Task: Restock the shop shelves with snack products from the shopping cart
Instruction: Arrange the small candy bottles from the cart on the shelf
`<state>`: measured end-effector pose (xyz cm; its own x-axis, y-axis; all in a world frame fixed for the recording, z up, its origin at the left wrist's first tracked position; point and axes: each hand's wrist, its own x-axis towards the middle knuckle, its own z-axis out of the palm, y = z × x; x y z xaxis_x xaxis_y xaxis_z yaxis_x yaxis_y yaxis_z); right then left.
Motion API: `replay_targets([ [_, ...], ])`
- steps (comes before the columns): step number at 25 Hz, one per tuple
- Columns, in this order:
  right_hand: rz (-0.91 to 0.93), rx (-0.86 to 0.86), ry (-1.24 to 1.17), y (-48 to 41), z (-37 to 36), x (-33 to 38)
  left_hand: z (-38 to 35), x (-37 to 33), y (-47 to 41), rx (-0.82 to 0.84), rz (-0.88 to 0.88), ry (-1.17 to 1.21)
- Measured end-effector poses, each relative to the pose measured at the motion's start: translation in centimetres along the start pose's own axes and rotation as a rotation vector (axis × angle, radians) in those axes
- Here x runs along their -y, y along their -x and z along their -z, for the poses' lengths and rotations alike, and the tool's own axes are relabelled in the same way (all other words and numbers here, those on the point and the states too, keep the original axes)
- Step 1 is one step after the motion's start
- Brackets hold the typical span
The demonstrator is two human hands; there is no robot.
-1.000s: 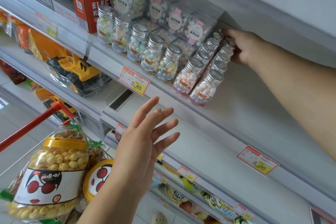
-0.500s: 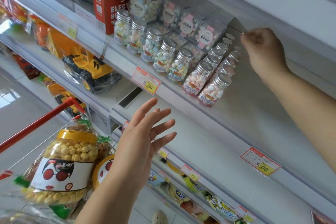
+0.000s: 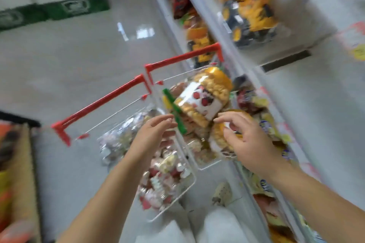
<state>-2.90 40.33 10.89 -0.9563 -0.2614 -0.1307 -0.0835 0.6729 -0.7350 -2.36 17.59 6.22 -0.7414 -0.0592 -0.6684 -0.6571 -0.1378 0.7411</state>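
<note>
1. Moved since the earlier frames: both hands are brought down from shelf height to the cart, and the view is swung from the candy-jar shelf towards the floor.
2. Shop shelves (image 3: 320, 116): ranged along the right side; a yellow toy truck (image 3: 248, 16) is kept on an upper tier.
3. Shopping cart (image 3: 98, 102): red-handled, wire-walled, parked just beside the shelves; snack stock is carried in both baskets.
4. Large snack jar (image 3: 199, 102): yellow-lidded, laid tilted on top of the upper basket's load; a second jar (image 3: 216, 140) is lodged just below it.
5. Left hand (image 3: 156, 134): fingers are extended and relaxed; nothing is grasped.
6. Right hand (image 3: 248, 142): fingers are spread and slightly bent; nothing is gripped yet.
7. Step judged in hand: the reach for the next item to be shelved. A two-sided grip on the large snack jar is called for, then a lift clear of the wire rim.
8. Position: the large snack jar is found between the two hands and slightly beyond them; the second jar is partly covered by the right hand, though contact cannot be told through the blur.
</note>
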Motion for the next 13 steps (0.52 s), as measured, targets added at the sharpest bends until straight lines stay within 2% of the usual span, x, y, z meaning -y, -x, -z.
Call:
replay_targets([
  [2,-0.087,0.227,0.001,-1.9,-6.5,-0.3,5.7,4.1,0.3,-0.196,0.080,0.051],
  [5,-0.200,0.420,0.022,-3.9,-14.2,-0.8,11.1,9.8,0.9,-0.385,0.192,0.105],
  [10,-0.180,0.646,0.264,-6.6,-24.4,-2.5,13.9,16.8,0.1,-0.472,0.288,0.237],
  [13,-0.070,0.808,0.579,-6.6,-29.1,-3.6,13.5,20.1,-0.9,-0.485,0.339,0.258],
])
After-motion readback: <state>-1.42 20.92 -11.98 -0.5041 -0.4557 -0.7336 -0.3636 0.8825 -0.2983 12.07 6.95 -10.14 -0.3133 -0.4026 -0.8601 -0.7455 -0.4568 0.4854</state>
